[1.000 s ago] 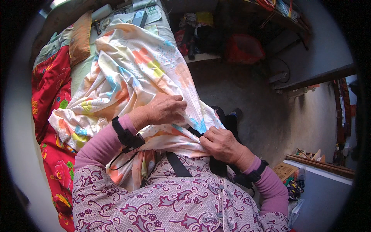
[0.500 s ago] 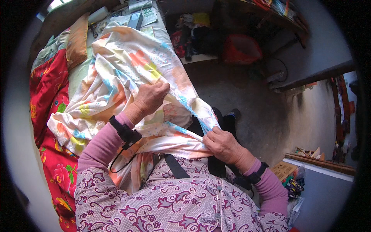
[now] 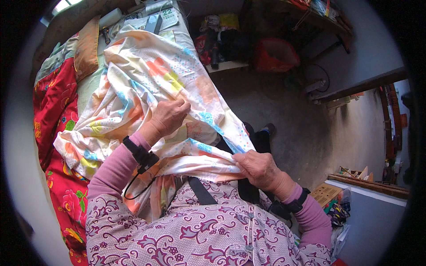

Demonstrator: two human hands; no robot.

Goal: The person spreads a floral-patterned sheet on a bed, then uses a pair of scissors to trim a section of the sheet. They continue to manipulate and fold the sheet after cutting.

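A large white cloth (image 3: 133, 80), patterned in orange, yellow and blue, lies bunched across the bed and over my lap. It looks like a bed sheet or quilt cover. Near its middle, my left hand (image 3: 167, 117) is closed in a pinch on the fabric. My right hand (image 3: 261, 170) grips the cloth's edge at the right, thumb on top. Between the hands, part of the edge runs in a slanting band, and below it the folds sag across my lap. A gap between these layers shows a paler patch and dark trousers.
A red flowered quilt (image 3: 66, 201) lies along the bed's left side, with an orange pillow (image 3: 87, 48) above it. A phone (image 3: 154, 24) and a flashlight (image 3: 105, 35) rest at the bed's far end. A red basin (image 3: 276, 55) stands beyond the floor, and a cardboard box (image 3: 325, 193) sits at right.
My left hand has shifted slightly left and down with its pinch of cloth. My right hand has turned a little and moved slightly right, still gripping the edge.
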